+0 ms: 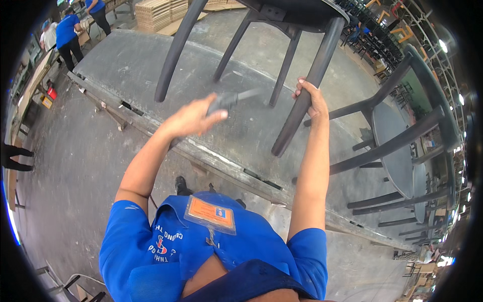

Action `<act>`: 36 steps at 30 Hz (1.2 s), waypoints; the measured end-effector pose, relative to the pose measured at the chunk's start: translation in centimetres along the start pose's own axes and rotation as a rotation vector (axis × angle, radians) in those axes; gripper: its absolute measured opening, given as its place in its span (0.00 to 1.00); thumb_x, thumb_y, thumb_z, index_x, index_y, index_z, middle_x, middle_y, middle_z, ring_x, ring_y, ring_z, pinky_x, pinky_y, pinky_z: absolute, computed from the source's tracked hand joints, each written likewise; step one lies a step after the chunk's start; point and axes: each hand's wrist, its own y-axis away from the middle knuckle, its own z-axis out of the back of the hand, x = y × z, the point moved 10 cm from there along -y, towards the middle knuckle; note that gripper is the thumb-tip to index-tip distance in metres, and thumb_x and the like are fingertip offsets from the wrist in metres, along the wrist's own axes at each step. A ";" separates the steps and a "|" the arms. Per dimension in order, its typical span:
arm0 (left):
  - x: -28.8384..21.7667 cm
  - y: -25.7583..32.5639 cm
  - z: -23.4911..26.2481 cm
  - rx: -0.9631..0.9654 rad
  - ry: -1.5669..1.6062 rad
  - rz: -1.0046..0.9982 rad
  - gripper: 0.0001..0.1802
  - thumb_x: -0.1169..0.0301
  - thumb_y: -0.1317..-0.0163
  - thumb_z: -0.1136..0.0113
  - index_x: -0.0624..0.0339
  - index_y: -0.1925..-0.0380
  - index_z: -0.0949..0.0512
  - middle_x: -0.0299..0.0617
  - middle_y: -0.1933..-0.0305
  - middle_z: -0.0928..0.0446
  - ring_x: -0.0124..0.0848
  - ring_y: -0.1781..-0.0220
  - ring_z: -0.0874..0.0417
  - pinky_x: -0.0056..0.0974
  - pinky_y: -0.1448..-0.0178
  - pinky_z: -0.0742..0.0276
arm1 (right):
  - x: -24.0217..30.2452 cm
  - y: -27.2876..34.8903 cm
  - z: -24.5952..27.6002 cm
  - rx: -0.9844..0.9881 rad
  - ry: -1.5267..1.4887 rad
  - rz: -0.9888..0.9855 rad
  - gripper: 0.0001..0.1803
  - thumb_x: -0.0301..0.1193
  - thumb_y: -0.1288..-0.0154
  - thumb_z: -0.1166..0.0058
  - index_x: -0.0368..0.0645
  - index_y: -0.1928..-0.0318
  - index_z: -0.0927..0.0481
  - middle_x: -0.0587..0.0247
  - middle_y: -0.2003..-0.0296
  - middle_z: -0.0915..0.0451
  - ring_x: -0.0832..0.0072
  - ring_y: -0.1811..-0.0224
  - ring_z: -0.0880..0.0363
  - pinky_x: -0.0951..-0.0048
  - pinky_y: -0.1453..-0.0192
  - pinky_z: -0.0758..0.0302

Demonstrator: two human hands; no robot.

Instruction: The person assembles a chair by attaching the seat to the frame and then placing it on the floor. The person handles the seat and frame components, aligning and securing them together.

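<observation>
Dark chair (282, 20) stands on the grey bench, one leg near its front edge, steadied by the right hand (313, 98) clenched round that leg; the left hand (193, 120) grips a blurred grey tool (229, 99) aimed toward it, and more dark chairs (402, 151) lie stacked at the right end

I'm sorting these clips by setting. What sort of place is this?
Most likely a furniture factory or finishing workshop. The right hand grips a leg of a dark chair upside down on a long grey workbench, more dark chairs lie nearby, and wooden boards are stacked behind.
</observation>
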 end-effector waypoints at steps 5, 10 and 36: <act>3.5 5.4 -3.1 -0.216 -0.182 0.132 0.32 0.49 0.34 0.49 0.63 0.40 0.37 0.42 0.79 0.26 0.29 0.76 0.21 0.36 0.67 0.23 | 0.3 0.3 0.8 -0.158 0.154 0.119 0.10 0.26 0.47 0.39 0.39 0.65 0.25 0.64 0.76 0.24 0.75 0.79 0.24 0.73 0.73 0.24; 2.9 7.1 -10.4 0.196 0.229 0.168 0.33 0.46 0.34 0.51 0.62 0.42 0.36 0.51 0.73 0.20 0.50 0.68 0.17 0.49 0.61 0.23 | 0.2 1.0 1.2 -0.269 0.214 0.169 0.13 0.25 0.47 0.40 0.37 0.61 0.27 0.62 0.74 0.25 0.75 0.78 0.24 0.73 0.73 0.24; 31.0 -9.3 6.3 -0.444 -0.224 0.696 0.37 0.39 0.38 0.52 0.64 0.47 0.30 0.61 0.49 0.24 0.55 0.46 0.23 0.53 0.43 0.28 | -2.7 3.9 0.9 -0.391 0.309 0.167 0.10 0.23 0.47 0.43 0.37 0.65 0.29 0.64 0.78 0.26 0.77 0.82 0.26 0.76 0.78 0.29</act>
